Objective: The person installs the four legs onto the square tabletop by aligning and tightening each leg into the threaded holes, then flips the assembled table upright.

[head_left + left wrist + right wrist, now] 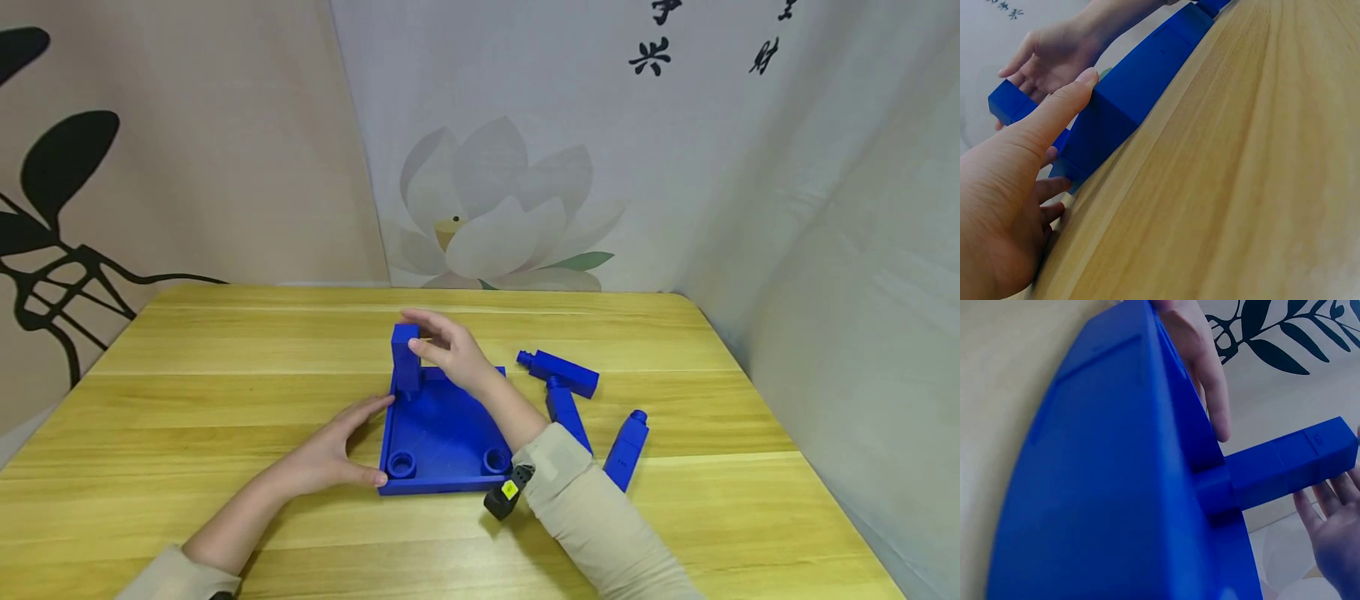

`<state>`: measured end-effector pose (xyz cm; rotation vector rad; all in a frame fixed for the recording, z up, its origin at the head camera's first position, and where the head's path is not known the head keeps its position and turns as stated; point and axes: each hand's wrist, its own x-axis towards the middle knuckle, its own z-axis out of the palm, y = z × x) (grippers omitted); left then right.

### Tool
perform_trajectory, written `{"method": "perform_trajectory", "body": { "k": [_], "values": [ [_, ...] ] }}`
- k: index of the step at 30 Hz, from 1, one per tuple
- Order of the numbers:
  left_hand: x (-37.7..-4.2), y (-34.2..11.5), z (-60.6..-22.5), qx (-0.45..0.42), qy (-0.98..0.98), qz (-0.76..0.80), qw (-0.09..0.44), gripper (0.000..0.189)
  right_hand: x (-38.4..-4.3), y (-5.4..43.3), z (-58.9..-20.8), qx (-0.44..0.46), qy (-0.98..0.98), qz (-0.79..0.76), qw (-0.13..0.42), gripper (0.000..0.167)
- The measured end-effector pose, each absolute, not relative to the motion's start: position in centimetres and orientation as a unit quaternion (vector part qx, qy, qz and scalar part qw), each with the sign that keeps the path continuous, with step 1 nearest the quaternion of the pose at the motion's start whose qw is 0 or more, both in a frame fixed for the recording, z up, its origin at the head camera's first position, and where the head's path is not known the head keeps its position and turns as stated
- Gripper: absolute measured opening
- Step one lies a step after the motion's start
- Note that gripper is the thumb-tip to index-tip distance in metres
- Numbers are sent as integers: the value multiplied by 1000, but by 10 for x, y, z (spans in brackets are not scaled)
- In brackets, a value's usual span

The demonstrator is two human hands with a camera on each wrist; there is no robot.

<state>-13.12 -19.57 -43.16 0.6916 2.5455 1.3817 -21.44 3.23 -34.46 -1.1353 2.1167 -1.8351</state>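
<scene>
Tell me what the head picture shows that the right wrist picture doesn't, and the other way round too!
Only the head view shows three loose blue blocks lying on the table, and the two sleeves.

Only the right wrist view shows the small marking near the top of the standing blue block.

Both show that block at a corner of the blue tray, the right hand touching it, and the left hand by the tray.

Four posts (406,360), one tray (450,433), two hands (330,454)
</scene>
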Motion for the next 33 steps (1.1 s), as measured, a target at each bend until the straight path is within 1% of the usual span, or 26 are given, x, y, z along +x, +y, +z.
{"method": "perform_trajectory", "body": {
  "k": [4,8,12,20,33],
  "values": [
    [-131,-196,-432,231,851,464,83,100,-217,34,-343,-389,678,-614,109,41],
    [-131,-196,-432,228,851,465,86,100,-217,34,-343,-392,673,-615,126,41],
    [-131,-195,-432,225,854,461,87,101,-219,33,-346,-394,672,-615,122,39],
    [-131,-195,-431,231,852,463,86,101,-237,30,-373,-391,658,-632,119,38],
    [-132,-195,-430,232,848,468,89,102,-236,28,-376,-404,654,-632,96,35]
  ]
}}
